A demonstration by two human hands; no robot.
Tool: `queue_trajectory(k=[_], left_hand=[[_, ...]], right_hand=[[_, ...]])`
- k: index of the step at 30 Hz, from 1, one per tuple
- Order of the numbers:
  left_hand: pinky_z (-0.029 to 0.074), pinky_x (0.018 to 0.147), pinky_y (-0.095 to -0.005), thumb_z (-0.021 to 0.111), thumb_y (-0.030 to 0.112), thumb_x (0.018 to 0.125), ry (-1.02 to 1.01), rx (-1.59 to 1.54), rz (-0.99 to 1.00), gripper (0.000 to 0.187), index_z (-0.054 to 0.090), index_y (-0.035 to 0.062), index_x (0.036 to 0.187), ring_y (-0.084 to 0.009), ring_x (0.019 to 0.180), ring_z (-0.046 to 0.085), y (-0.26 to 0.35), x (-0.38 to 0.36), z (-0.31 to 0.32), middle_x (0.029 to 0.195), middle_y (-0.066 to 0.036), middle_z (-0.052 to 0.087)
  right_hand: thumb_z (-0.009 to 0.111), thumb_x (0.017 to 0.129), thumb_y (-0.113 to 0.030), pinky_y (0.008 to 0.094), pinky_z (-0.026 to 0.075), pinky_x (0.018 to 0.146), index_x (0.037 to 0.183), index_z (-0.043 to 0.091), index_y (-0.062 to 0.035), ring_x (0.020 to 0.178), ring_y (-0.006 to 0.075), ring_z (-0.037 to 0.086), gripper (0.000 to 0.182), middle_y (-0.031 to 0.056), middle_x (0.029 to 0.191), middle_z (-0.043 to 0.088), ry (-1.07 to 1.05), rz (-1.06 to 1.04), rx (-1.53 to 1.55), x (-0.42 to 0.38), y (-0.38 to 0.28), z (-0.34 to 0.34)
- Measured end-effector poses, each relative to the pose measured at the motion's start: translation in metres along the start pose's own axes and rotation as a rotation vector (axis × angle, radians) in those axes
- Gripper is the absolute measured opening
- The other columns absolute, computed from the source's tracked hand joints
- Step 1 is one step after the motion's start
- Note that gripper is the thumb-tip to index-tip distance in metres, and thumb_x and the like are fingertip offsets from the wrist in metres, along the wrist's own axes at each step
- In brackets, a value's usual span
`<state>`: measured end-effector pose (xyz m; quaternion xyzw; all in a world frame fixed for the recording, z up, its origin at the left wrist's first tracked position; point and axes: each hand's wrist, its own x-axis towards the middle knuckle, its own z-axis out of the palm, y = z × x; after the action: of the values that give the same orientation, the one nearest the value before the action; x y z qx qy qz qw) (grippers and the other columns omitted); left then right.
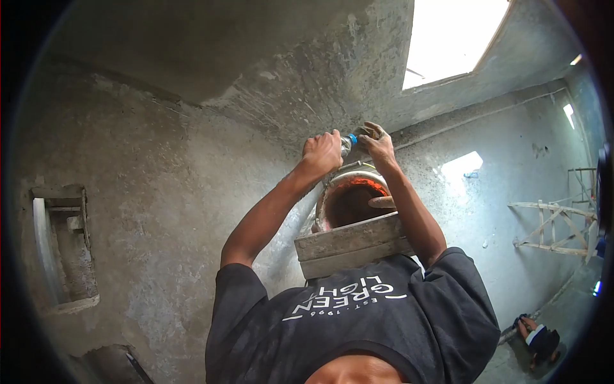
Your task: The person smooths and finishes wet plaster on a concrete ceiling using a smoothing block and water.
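My left hand [323, 153] is wrapped round a clear plastic bottle [346, 148], holding it up in front of me. A blue cap or ring [352, 138] shows at the bottle's upper right end, between my hands. My right hand [377, 144] is right beside the blue part, its thumb and fingers curled in. The fingertips look grey with dried mortar. Something greyish shows between them, too small to make out. Below my hands is a bucket [322, 205] with an orange inside rim and a dark hollow. A rounded pale handle [382, 202] sticks out over its opening.
Wooden planks [352, 244] cross between my chest and the bucket. Rough plastered walls [160, 192] surround me, with a bright opening [454, 38] above. A wall niche [66, 246] is at left. Wooden trestles [556, 224] stand at right; another person [540, 339] is far below.
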<state>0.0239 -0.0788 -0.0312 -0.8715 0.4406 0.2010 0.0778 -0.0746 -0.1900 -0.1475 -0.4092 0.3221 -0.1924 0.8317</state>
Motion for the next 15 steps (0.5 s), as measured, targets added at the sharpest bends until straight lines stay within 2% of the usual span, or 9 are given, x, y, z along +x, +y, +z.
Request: queue_trajectory(k=[3,5,6,8,9,13,15], left_hand=[[0.052,0.087,-0.0463,0.071,0.021,0.074,0.027,0.023,0.001,0.042,0.055,0.0016,0.108,-0.0388,0.100,0.065,0.005,0.005,0.000,0.099,-0.024,0.068],[0.052,0.086,-0.0464,0.070,0.020,0.074,0.042,0.011,0.019,0.042,0.055,0.0020,0.109,-0.0392,0.100,0.065,0.005,0.004,-0.001,0.098,-0.024,0.068],[0.052,0.085,-0.0466,0.070,0.020,0.075,0.059,-0.002,0.038,0.042,0.055,0.0025,0.109,-0.0396,0.099,0.065,0.005,0.004,-0.004,0.097,-0.024,0.068],[0.052,0.084,-0.0469,0.070,0.022,0.075,0.087,-0.022,0.026,0.042,0.055,0.0035,0.110,-0.0393,0.098,0.066,0.005,0.000,-0.007,0.096,-0.024,0.068],[0.052,0.083,-0.0471,0.070,0.023,0.076,0.110,-0.044,0.018,0.043,0.054,0.0045,0.111,-0.0390,0.097,0.066,0.005,-0.003,-0.010,0.096,-0.024,0.068],[0.053,0.080,-0.0474,0.072,0.029,0.077,0.261,-0.236,-0.001,0.044,0.054,0.0070,0.111,-0.0388,0.093,0.067,-0.001,-0.024,-0.022,0.095,-0.021,0.069],[0.054,0.077,-0.0459,0.076,0.034,0.077,0.340,-0.368,0.000,0.048,0.053,0.0083,0.110,-0.0372,0.091,0.068,-0.005,-0.038,-0.027,0.094,-0.018,0.069]], right_hand=[[0.067,0.087,-0.005,0.0318,0.057,0.079,0.128,0.053,0.0004,0.091,0.0175,0.066,0.044,0.0109,0.112,0.065,-0.004,-0.047,0.005,0.006,0.001,-0.004],[0.067,0.087,-0.006,0.0289,0.056,0.076,0.116,0.062,0.0026,0.084,0.0160,0.067,0.031,0.0095,0.101,0.069,-0.003,-0.142,-0.090,0.007,-0.001,-0.006],[0.067,0.087,-0.006,0.0289,0.056,0.076,0.116,0.062,0.0026,0.084,0.0160,0.067,0.031,0.0095,0.101,0.069,-0.006,-0.149,-0.087,0.007,-0.005,-0.006],[0.068,0.086,-0.006,0.0304,0.058,0.076,0.108,0.065,0.0056,0.079,0.0156,0.068,0.025,0.0107,0.091,0.071,0.054,-0.166,-0.151,0.005,-0.011,-0.007],[0.069,0.087,-0.010,0.0299,0.058,0.072,0.102,0.067,0.0046,0.074,0.0152,0.068,0.021,0.0093,0.084,0.071,0.094,-0.190,-0.287,0.002,-0.020,-0.007],[0.069,0.088,-0.013,0.0300,0.058,0.070,0.104,0.064,0.0018,0.079,0.0176,0.069,0.022,0.0097,0.089,0.070,-0.050,-0.253,-0.110,0.000,-0.055,-0.035],[0.068,0.089,-0.013,0.0318,0.057,0.075,0.107,0.061,0.0005,0.087,0.0208,0.069,0.024,0.0119,0.096,0.069,-0.146,-0.322,-0.146,-0.026,-0.107,-0.041]])
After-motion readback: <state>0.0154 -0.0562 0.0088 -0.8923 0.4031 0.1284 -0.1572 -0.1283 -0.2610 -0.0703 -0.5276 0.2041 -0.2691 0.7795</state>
